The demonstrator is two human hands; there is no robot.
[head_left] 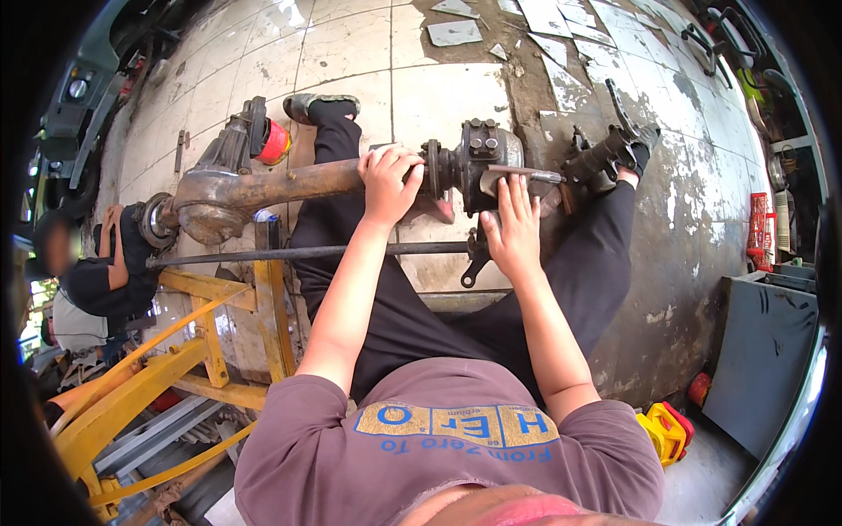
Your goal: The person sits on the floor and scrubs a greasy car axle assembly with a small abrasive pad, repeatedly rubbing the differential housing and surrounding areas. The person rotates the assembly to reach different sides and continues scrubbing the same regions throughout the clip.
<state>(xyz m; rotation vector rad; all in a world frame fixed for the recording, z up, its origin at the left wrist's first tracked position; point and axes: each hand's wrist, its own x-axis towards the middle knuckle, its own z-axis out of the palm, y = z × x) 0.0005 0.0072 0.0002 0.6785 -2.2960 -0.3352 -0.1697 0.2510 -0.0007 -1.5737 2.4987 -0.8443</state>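
A rusty axle housing lies crosswise before me, its tube (pixel 294 179) running from a round differential bulge (pixel 210 203) at the left to a bolted flange (pixel 431 168). Over the tube's right end, beside that flange, my left hand (pixel 390 186) is curled, fingertips on the far side. A dark steering-knuckle housing (pixel 485 149) with bolts on top sits right of the flange. My right hand (pixel 513 235) lies against its near side, fingers stretched out, tips by a flat metal piece (pixel 526 174). Below runs a long thin rod (pixel 351 251), ending near a lever arm (pixel 474 263).
A yellow metal frame (pixel 189 355) stands at the left, and another person (pixel 101 272) sits beyond it. A second dark metal part (pixel 605 156) rests by my right foot. Broken tiles (pixel 456 32) lie far ahead; a grey metal box (pixel 759 351) stands at the right.
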